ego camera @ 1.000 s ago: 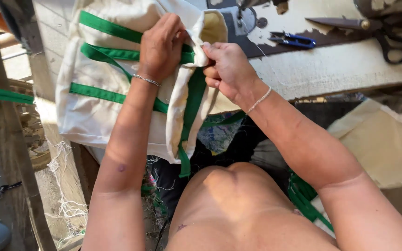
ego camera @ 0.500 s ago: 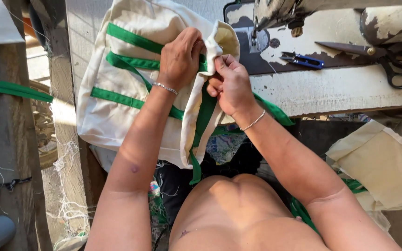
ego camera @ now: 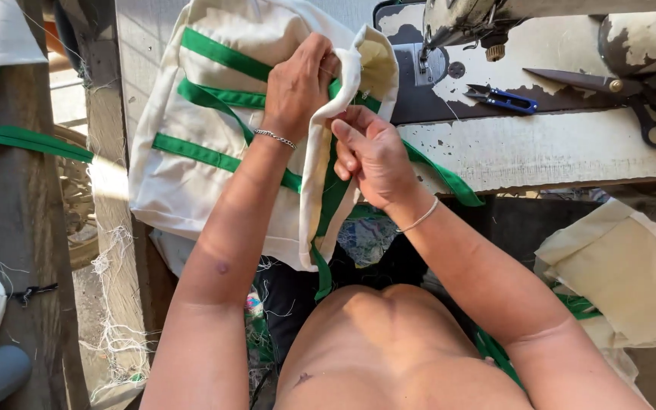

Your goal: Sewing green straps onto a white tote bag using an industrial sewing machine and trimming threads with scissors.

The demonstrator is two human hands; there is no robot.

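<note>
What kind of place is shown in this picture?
Probably a small sewing workshop: a worn sewing machine on a chipped table, large scissors and blue thread snips, and both hands working on a cream bag with green straps.

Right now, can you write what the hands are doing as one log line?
left hand: grips cream bag edge | right hand: pinches same edge | green straps: sewn on bag | scissors: on table

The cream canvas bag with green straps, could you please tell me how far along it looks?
Done: green straps already run across the cream canvas bag. In hand: the left hand and right hand pinch its folded edge beside the sewing machine. Left: a loose strap end hangs down; scissors and thread snips lie unused.
</note>
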